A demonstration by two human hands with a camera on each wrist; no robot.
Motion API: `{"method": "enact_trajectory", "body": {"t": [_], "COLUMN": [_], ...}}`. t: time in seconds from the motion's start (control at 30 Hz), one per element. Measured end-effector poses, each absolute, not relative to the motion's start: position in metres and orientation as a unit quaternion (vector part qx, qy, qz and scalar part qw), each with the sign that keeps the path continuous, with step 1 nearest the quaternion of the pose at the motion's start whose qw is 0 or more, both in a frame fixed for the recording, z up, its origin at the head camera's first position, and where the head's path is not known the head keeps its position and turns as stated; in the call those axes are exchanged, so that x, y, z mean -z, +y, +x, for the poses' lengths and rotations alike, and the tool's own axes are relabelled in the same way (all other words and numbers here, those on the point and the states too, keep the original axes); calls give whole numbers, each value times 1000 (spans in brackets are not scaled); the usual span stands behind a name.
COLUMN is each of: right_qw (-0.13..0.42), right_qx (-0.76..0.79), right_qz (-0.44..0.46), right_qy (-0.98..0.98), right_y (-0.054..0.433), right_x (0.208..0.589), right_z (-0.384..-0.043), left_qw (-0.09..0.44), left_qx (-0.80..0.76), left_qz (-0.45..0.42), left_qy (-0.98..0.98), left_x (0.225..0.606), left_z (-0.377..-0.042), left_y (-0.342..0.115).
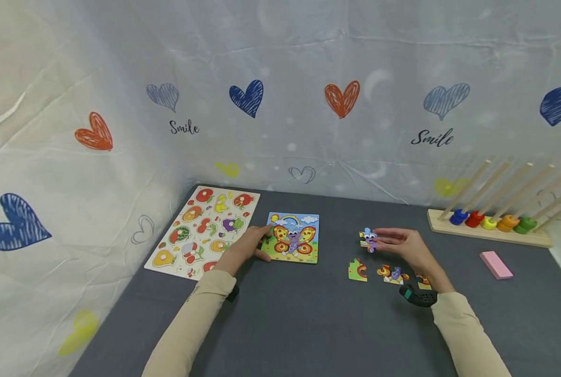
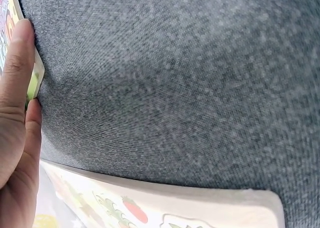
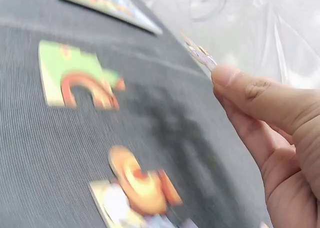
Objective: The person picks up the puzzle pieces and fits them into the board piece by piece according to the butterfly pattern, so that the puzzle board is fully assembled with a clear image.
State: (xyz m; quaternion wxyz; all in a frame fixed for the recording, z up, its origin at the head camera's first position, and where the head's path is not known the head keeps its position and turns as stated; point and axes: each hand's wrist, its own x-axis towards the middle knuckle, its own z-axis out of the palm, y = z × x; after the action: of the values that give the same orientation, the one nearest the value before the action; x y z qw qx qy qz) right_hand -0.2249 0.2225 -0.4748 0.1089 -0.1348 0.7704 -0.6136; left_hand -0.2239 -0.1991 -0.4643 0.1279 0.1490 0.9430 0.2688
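Observation:
At the left side of a square butterfly picture puzzle [image 1: 293, 238], my left hand [image 1: 243, 247] grips the edge near the lower left corner. The thumb [image 2: 19, 56] and a fingertip [image 2: 34, 111] show at that edge in the left wrist view. My right hand [image 1: 410, 250] pinches a small puzzle piece [image 1: 368, 240] with purple and blue print, held above the table; in the right wrist view the piece [image 3: 200, 53] appears edge-on at the fingertips. Below that hand lie a green puzzle piece [image 1: 357, 270], a purple-and-orange piece [image 1: 393, 275] and another piece [image 1: 423, 283], partly covered by the wrist.
A fruit picture board [image 1: 186, 230] lies left of my left hand. Far right stands a wooden peg rack [image 1: 492, 230] with coloured rings, and a pink block [image 1: 496, 265] lies before it. A dark cloth [image 1: 299, 324] covers the table; a printed curtain [image 1: 290, 136] hangs behind.

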Motion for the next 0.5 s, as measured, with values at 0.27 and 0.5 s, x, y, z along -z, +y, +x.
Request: {"method": "enact_trajectory", "body": {"t": [0.27,0.5], "right_qw": [94,95], "right_qx": [648,673], "right_qz": [-160,-168], "right_qy": [738,714], "right_y": [187,150], "right_x": [484,487], "right_z": [-226,-231], "left_qw": [126,133], "left_qx": [-304,-358], "left_qz": [132,85], "left_qy": [935,920], "left_x": [467,464], "left_z": [-225,-224], "left_y": [-197,-195]}}
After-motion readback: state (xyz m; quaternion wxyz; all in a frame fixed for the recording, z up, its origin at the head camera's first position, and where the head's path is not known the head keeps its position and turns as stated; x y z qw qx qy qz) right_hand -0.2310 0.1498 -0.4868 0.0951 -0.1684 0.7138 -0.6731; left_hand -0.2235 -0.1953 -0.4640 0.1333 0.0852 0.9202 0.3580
